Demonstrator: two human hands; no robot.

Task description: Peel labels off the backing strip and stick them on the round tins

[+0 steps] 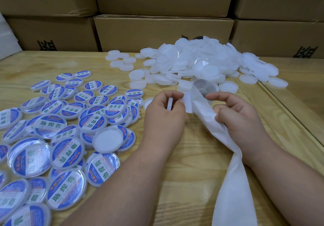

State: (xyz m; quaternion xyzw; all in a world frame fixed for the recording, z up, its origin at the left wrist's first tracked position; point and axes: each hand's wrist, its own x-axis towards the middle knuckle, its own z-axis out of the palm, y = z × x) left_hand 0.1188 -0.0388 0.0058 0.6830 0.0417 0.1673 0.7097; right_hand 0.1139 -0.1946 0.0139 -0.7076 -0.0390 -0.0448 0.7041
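Labelled tins (pixel 66 131): spread in a heap over the left of my worktop (pixel 184 164).
Left grip (pixel 164 113): my fingers curl round one plain white tin (pixel 169 103), held on edge.
Backing strip (pixel 226 146): runs from my lap up between my hands, a round label (pixel 203 87) lifting at its top.
Right grip (pixel 236 113): pinches the strip.
Plain tins (pixel 201 64): piled at the far right, before cardboard boxes (pixel 163 31).

Blue-and-white labelled tins (pixel 66 153), white strip (pixel 228 182)
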